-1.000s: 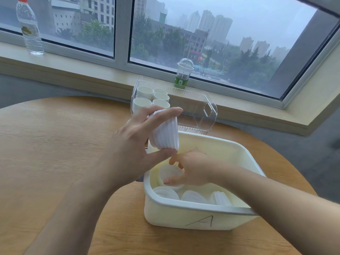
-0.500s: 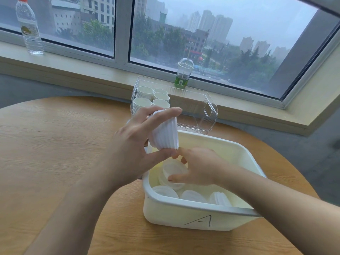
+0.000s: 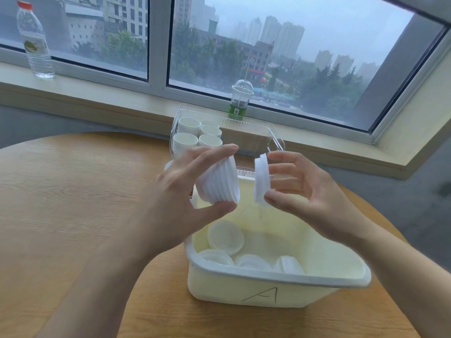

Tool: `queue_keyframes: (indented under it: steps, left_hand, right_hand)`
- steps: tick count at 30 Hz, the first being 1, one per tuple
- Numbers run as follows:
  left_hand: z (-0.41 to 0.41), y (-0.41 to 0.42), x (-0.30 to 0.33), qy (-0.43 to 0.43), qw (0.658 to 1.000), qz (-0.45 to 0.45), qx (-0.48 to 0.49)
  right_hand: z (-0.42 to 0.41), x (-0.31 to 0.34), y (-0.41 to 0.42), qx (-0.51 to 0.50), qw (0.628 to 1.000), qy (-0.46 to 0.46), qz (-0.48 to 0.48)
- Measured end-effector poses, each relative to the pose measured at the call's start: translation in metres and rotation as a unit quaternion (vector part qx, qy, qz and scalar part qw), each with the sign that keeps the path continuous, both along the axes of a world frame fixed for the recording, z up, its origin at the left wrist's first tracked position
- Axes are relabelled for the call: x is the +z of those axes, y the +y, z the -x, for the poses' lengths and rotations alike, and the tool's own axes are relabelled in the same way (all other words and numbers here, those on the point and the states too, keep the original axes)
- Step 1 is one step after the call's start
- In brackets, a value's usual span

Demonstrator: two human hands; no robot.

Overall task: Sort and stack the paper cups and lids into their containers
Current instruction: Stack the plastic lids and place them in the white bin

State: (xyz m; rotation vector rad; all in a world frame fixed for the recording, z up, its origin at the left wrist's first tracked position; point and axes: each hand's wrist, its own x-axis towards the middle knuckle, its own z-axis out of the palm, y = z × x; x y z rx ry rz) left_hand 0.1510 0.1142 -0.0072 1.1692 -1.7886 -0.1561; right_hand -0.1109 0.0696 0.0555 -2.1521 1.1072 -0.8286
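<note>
A stack of white lids [image 3: 218,182], nested and lying on its side, was held above the cream tub [image 3: 268,292] marked "A". A single white lid [image 3: 261,182] stood on edge just beside the stack, apart from it. More loose lids [image 3: 225,236] lay in the tub's bottom. Behind, white paper cups [image 3: 189,132] stood stacked in the clear container's [image 3: 273,140] left part.
</note>
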Motion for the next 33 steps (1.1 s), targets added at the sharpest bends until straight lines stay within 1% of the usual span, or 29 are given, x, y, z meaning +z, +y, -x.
queue_keyframes:
  steps: [3,7,15,22,28,33]
  left_hand:
    - [0.006,0.001,0.001,-0.005,1.0,-0.002,-0.014]
    - [0.012,0.004,0.003,-0.016,0.999,0.001,-0.027]
    - [0.015,0.005,0.005,-0.034,0.999,0.006,-0.042]
    - [0.015,0.006,0.006,-0.032,0.998,0.004,-0.051]
    - [0.014,0.005,0.004,-0.045,0.998,0.015,-0.045]
    - [0.012,0.003,0.002,-0.043,0.998,0.006,-0.047]
  right_hand:
    - [-0.003,0.002,0.009,0.039,0.999,-0.01,0.034]
    - [-0.006,0.003,0.012,0.065,0.997,0.015,0.049]
    - [-0.004,0.004,0.01,0.078,0.995,0.033,0.057]
    - [-0.006,0.009,0.011,0.093,0.992,0.056,0.064]
    - [-0.011,0.008,0.011,0.083,0.993,0.045,0.07]
    - [-0.018,0.004,0.008,0.073,0.994,0.044,0.068]
